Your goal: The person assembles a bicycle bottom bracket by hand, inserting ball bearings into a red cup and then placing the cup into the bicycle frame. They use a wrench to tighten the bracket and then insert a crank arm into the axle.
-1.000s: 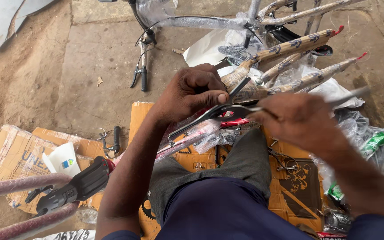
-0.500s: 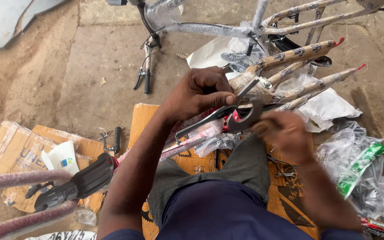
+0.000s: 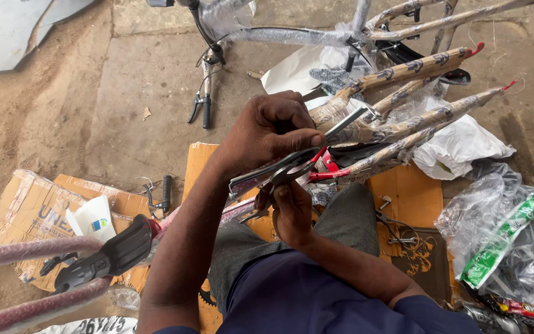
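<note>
A pink-wrapped frame with a black part (image 3: 103, 256) is seen nearest, at the lower left. Flattened cardboard (image 3: 26, 210) is spread over the dirt floor (image 3: 63, 124), with clear plastic bags (image 3: 495, 235) crumpled at the right. Above the lap, the right hand (image 3: 292, 213) is clenched from below on a metal strip (image 3: 292, 164), which the left hand (image 3: 270, 133) grasps from above. Just beyond, paper-wrapped tubes (image 3: 403, 77) are laid across white plastic. Farther off, a concrete slab (image 3: 156, 74) carries a wrapped bicycle frame (image 3: 292, 36).
</note>
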